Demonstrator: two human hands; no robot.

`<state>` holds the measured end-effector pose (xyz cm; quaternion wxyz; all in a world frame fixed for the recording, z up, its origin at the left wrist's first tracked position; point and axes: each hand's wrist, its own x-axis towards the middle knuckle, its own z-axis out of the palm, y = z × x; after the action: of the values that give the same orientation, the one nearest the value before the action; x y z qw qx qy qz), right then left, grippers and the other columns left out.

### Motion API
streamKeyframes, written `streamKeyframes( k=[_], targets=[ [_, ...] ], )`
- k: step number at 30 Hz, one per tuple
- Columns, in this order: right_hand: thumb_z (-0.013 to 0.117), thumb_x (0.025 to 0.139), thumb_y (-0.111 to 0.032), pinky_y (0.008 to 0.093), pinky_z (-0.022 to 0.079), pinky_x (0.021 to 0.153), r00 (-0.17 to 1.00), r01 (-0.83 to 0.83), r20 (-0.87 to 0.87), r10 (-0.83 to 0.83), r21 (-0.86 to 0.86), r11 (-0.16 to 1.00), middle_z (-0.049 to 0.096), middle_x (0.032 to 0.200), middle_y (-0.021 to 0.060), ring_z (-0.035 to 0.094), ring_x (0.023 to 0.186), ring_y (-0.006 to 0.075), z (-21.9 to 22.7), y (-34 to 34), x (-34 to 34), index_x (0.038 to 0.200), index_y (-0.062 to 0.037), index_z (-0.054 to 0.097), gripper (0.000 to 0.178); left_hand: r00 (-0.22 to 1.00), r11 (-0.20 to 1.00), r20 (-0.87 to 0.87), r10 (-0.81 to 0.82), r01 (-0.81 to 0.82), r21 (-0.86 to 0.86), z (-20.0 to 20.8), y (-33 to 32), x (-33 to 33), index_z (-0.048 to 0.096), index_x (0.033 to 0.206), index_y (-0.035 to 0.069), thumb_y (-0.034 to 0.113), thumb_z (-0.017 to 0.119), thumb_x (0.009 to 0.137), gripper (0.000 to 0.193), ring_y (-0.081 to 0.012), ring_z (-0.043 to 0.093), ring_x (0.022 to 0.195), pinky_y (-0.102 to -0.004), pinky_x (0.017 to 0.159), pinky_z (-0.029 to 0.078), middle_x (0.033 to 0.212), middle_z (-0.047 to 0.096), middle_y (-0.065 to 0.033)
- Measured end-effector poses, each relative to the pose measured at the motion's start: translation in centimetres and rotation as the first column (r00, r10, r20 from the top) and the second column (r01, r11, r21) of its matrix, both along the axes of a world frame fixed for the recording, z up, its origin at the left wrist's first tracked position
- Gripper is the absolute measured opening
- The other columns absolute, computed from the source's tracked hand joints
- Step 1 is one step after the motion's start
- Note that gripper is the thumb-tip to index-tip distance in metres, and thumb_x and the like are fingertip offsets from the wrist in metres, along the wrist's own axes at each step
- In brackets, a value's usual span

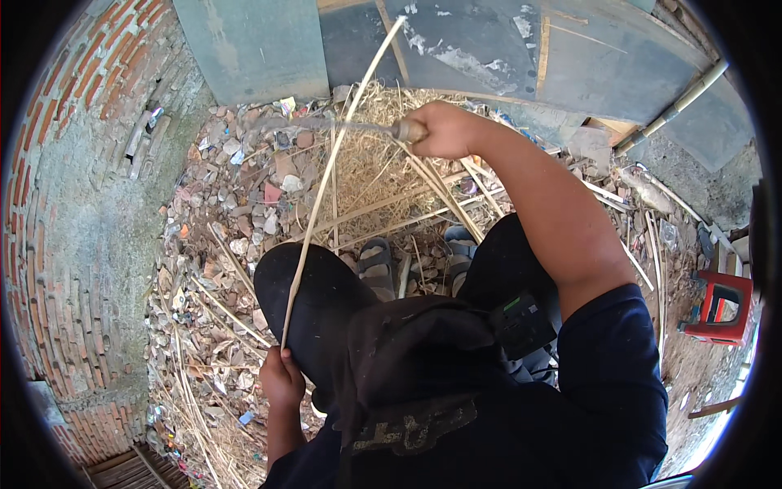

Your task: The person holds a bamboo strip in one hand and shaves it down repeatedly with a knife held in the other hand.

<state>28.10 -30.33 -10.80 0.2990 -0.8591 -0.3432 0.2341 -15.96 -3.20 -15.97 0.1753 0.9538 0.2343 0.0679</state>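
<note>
Firm in the right hand (pixel 440 130) sat the knife (pixel 375 126), its blurred blade reaching left across the pale strip (pixel 309 234), contact impossible to tell, while down below the left hand (pixel 281 377) had the strip's near end clasped! Open air lay between the two grips; beyond the right fist stood the dark panels (pixel 472 57), and well left of both rose the brick wall (pixel 77 269).

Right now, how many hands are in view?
2: the left hand, at lower left, gripping the pale strip; the right hand, at upper centre, gripping a wooden-handled tool.
</note>
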Motion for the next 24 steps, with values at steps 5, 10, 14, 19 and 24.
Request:
streamKeyframes(
  k=[5, 10, 14, 19, 24],
  targets=[
    [0.064, 0.077, -0.017, 0.0436, 0.052, 0.074, 0.976, 0.091, 0.198, -0.086, -0.015, 0.996, 0.068, 0.081, 0.0148, 0.066, 0.077, 0.0311, 0.6, -1.1, 0.3, 0.093, -0.0047, 0.066, 0.020, 0.999, 1.000, -0.033, 0.025, -0.025, -0.007, 0.5, -0.2, 0.2, 0.051, 0.083, 0.001, 0.022, 0.043, 0.104, 0.031, -0.0444, 0.057, 0.059, -0.0480, 0.054, 0.040, 0.065, 0.055, -0.0228],
    [0.065, 0.084, -0.026, 0.0464, 0.054, 0.079, 0.947, -0.115, 0.281, 0.157, -0.161, 0.980, 0.069, 0.086, 0.0141, 0.069, 0.087, 0.0323, 1.4, 1.4, -3.2, 0.099, -0.0120, 0.071, 0.021, 0.997, 0.998, -0.032, 0.067, -0.067, 0.006, 0.8, -1.0, 0.2, 0.051, 0.083, 0.001, 0.021, 0.044, 0.103, 0.029, -0.0456, 0.057, 0.060, -0.0492, 0.054, 0.041, 0.065, 0.055, -0.0234],
    [0.066, 0.077, -0.016, 0.0457, 0.054, 0.072, 0.842, -0.223, 0.457, 0.287, -0.190, 0.956, 0.067, 0.077, 0.0134, 0.068, 0.076, 0.0309, 1.9, 1.8, -3.8, 0.091, -0.0087, 0.068, 0.016, 0.998, 0.996, -0.001, 0.065, -0.064, 0.058, 0.3, -0.8, 0.3, 0.051, 0.083, 0.001, 0.021, 0.046, 0.102, 0.028, -0.0469, 0.057, 0.061, -0.0505, 0.054, 0.040, 0.065, 0.056, -0.0240],
    [0.066, 0.079, -0.018, 0.0449, 0.053, 0.071, 0.979, 0.034, 0.203, -0.017, -0.082, 0.996, 0.067, 0.076, 0.0147, 0.067, 0.073, 0.0323, -0.8, 0.7, 0.3, 0.090, -0.0069, 0.067, 0.016, 0.998, 0.995, -0.019, 0.066, -0.065, 0.076, 0.3, -0.8, 0.4, 0.051, 0.085, 0.001, 0.022, 0.047, 0.102, 0.027, -0.0478, 0.058, 0.062, -0.0510, 0.054, 0.041, 0.066, 0.056, -0.0243],
    [0.061, 0.085, -0.018, 0.0469, 0.055, 0.076, 0.956, -0.107, 0.255, 0.144, -0.153, 0.982, 0.066, 0.078, 0.0111, 0.068, 0.080, 0.0289, 0.5, 2.8, -3.0, 0.090, -0.0087, 0.068, 0.013, 0.997, 0.996, -0.040, 0.059, -0.056, 0.074, 0.7, -0.2, 0.1, 0.052, 0.084, 0.002, 0.021, 0.048, 0.102, 0.026, -0.0472, 0.058, 0.061, -0.0521, 0.053, 0.041, 0.067, 0.058, -0.0238]
  ],
)
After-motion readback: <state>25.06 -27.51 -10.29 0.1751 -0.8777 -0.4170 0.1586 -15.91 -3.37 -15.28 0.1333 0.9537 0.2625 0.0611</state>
